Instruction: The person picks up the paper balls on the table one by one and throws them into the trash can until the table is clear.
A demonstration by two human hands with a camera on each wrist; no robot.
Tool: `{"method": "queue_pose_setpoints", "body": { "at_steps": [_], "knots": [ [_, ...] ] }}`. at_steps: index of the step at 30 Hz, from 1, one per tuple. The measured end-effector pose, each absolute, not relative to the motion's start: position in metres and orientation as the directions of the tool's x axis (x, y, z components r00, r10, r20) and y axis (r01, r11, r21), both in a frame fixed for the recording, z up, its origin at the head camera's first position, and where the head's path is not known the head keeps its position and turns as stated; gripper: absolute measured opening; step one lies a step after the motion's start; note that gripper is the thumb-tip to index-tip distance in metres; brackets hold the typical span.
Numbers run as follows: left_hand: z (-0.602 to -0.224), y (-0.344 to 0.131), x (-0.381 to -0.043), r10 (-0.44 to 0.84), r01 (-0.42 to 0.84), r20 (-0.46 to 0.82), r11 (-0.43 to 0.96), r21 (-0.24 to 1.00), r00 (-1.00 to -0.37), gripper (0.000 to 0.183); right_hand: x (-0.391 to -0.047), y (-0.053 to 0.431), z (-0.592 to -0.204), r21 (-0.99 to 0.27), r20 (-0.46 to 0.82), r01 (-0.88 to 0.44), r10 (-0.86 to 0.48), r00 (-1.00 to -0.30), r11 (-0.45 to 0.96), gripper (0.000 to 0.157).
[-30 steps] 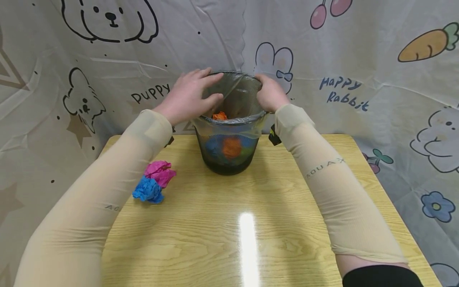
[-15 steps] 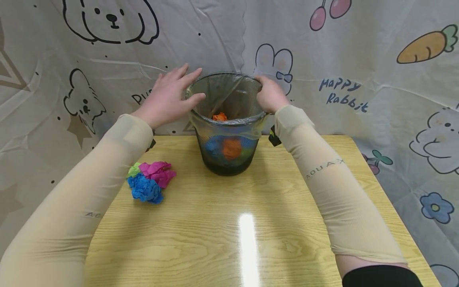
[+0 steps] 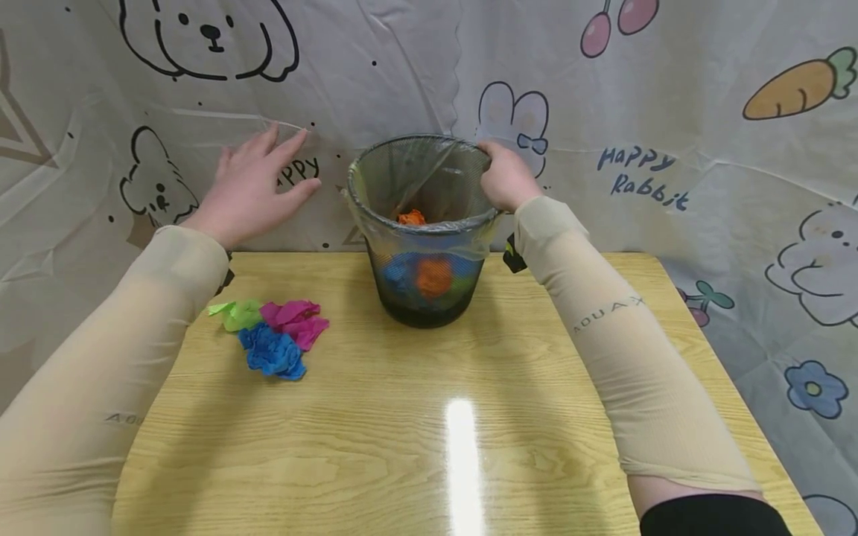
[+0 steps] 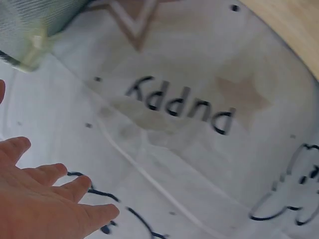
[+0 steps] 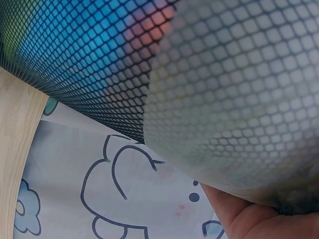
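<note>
A black mesh wastebasket stands upright at the table's back, its rim covered by a clear plastic liner. Crumpled paper shows inside, with an orange ball on top. My right hand grips the basket's right rim over the liner; in the right wrist view the mesh hides most of its fingers. Spread and holding nothing, my left hand is in the air left of the basket. Below it lie crumpled green paper, magenta paper and blue paper, touching one another.
A wooden table extends toward me under both arms, with a bright light reflection down its middle. Close behind it hangs a printed cloth with cartoon animals and lettering, which also runs along both sides.
My left hand has moved left, from over the basket's rim to well clear of it, and the green paper has come into sight. My right hand has stayed on the rim.
</note>
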State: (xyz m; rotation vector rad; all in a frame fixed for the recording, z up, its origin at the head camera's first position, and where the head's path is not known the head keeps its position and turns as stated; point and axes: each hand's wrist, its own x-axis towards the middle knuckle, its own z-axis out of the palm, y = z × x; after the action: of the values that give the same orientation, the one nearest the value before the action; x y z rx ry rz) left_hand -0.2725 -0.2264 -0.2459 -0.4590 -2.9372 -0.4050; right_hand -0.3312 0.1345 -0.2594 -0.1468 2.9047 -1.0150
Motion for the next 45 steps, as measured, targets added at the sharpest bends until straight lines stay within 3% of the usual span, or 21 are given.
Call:
{"method": "queue_pose_setpoints", "body": {
  "at_steps": [15, 26, 34, 45],
  "knots": [
    [-0.284, -0.27, -0.264, 0.255, 0.271, 0.095, 0.931, 0.245, -0.962, 0.082, -0.331, 0.135, -0.26, -0.63, -0.031, -0.062, -0.105, -0.994, 0.774, 0.068],
    [-0.347, -0.264, -0.251, 0.375, 0.309, -0.141, 0.886, 0.347, -0.916, 0.093, -0.332, 0.135, -0.259, -0.627, -0.02, -0.068, -0.103, -0.995, 0.776, 0.069],
    [-0.396, -0.256, -0.239, 0.414, 0.35, -0.183, 0.887, 0.303, -0.892, 0.087, -0.329, 0.134, -0.261, -0.632, -0.029, -0.063, -0.105, -0.994, 0.772, 0.068],
    [-0.418, -0.249, -0.233, 0.417, 0.351, -0.232, 0.894, 0.277, -0.879, 0.085, -0.329, 0.134, -0.261, -0.622, -0.023, -0.065, -0.101, -0.995, 0.78, 0.069]
  ]
}}
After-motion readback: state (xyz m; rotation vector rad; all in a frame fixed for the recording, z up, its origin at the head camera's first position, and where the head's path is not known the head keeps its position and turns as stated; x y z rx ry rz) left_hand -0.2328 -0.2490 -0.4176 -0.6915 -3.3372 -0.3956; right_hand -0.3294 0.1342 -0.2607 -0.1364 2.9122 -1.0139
